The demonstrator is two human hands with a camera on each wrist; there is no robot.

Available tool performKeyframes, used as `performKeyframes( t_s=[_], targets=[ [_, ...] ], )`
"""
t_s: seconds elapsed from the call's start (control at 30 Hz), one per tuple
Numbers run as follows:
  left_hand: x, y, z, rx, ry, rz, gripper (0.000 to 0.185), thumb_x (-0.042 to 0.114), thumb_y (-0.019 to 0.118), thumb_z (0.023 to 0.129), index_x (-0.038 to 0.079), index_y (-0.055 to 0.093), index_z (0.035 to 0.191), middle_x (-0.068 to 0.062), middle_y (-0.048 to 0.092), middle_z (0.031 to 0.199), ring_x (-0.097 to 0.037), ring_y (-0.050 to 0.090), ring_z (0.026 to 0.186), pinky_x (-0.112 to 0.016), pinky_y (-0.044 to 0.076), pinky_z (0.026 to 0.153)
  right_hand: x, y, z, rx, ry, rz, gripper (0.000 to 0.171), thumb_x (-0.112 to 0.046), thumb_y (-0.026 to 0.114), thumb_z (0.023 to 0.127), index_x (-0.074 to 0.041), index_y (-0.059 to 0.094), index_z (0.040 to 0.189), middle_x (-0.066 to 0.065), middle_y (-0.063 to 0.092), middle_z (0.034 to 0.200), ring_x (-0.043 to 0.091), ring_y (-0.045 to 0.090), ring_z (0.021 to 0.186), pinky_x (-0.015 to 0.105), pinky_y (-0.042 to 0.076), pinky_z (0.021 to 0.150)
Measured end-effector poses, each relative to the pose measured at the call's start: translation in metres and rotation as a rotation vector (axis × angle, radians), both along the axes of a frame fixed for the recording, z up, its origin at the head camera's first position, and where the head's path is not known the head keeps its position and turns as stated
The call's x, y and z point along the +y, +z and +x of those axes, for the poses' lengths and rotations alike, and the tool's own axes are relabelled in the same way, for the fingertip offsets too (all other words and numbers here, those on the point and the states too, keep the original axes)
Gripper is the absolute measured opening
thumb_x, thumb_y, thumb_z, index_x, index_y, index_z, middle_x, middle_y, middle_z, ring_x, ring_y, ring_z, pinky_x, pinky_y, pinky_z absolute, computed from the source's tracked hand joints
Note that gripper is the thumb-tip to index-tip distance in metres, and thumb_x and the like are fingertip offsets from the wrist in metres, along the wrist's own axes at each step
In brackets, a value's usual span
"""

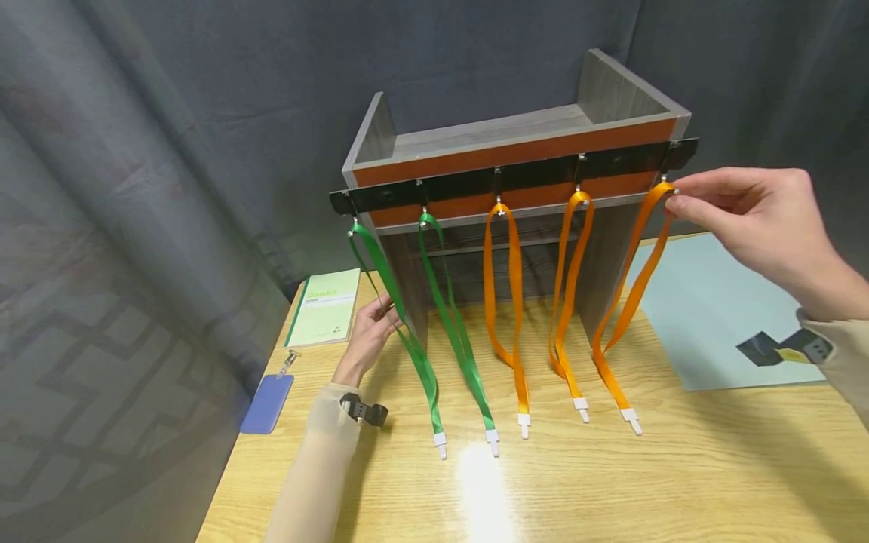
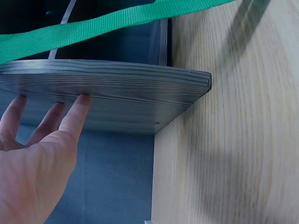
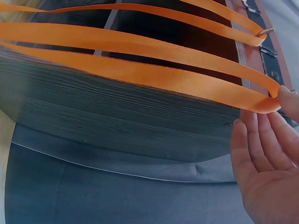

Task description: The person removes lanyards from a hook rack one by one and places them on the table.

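Observation:
My right hand (image 1: 774, 219) is at the rack's right end, thumb and forefinger pinching the top loop of an orange lanyard (image 1: 634, 298) by its hook. The right wrist view shows the thumb over the orange strap (image 3: 177, 79) and the other fingers below it. Two more orange lanyards (image 1: 516, 294) and two green lanyards (image 1: 387, 264) hang from the black hook rail (image 1: 536, 175), white clips at their lower ends. Low on the left, my left hand (image 1: 370, 332) has its fingertips against the side panel of the grey wooden shelf (image 2: 112, 86), fingers extended.
A green notebook (image 1: 326, 308) and a blue badge holder (image 1: 267, 404) with a clip lie at the table's left edge. A pale blue sheet (image 1: 706, 317) lies on the right, under my right arm. Dark grey curtains (image 1: 224, 143) hang behind and left.

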State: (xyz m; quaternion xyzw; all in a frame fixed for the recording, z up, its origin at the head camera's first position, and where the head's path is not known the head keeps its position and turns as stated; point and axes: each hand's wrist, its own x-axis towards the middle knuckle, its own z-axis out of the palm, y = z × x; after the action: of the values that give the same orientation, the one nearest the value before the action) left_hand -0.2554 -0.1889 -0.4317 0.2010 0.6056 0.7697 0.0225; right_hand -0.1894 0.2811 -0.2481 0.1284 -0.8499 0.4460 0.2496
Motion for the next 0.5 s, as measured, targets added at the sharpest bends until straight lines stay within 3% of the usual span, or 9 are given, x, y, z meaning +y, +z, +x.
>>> performKeyframes(
  t_s=[0.13, 0.33, 0.43, 0.5],
  targets=[
    [0.0004, -0.0002, 0.0002, -0.002, 0.003, 0.016, 0.051, 0.007, 0.06, 0.094, -0.014, 0.039, 0.135, -0.018, 0.049, 0.131, -0.023, 0.052, 0.111, -0.039, 0.044, 0.096, 0.0001, 0.0015, -0.0009, -0.02, 0.012, -0.007, 0.023, -0.005, 0.074, 0.082, 0.001, 0.071, 0.105, -0.015, 0.068, 0.083, -0.001, 0.064, 0.07, 0.008, 0.043, 0.058],
    [0.0, -0.0006, 0.0002, -0.003, 0.0, 0.012, 0.045, 0.001, 0.054, 0.095, -0.014, 0.04, 0.135, -0.018, 0.049, 0.131, -0.024, 0.052, 0.112, -0.04, 0.044, 0.097, 0.0015, 0.0046, 0.0031, -0.051, 0.001, 0.008, 0.023, -0.007, 0.074, 0.083, 0.0, 0.07, 0.105, -0.009, 0.069, 0.081, 0.004, 0.062, 0.071, 0.008, 0.044, 0.064],
    [-0.0002, -0.0008, -0.0002, -0.004, -0.006, 0.016, 0.044, 0.0, 0.053, 0.096, -0.014, 0.039, 0.135, -0.02, 0.047, 0.132, -0.024, 0.051, 0.113, -0.04, 0.044, 0.097, 0.0017, 0.007, 0.0062, -0.075, -0.013, -0.001, 0.024, -0.009, 0.074, 0.083, -0.001, 0.07, 0.106, -0.007, 0.069, 0.082, 0.007, 0.061, 0.072, 0.009, 0.044, 0.064],
    [-0.0001, -0.0011, -0.0004, -0.005, -0.011, 0.02, 0.045, 0.0, 0.054, 0.096, -0.015, 0.039, 0.136, -0.02, 0.046, 0.133, -0.024, 0.051, 0.113, -0.039, 0.044, 0.097, 0.0021, 0.0084, 0.0078, -0.081, -0.019, -0.002, 0.024, -0.009, 0.074, 0.084, -0.001, 0.07, 0.106, -0.006, 0.069, 0.083, 0.011, 0.058, 0.071, 0.011, 0.041, 0.057]
  ],
)
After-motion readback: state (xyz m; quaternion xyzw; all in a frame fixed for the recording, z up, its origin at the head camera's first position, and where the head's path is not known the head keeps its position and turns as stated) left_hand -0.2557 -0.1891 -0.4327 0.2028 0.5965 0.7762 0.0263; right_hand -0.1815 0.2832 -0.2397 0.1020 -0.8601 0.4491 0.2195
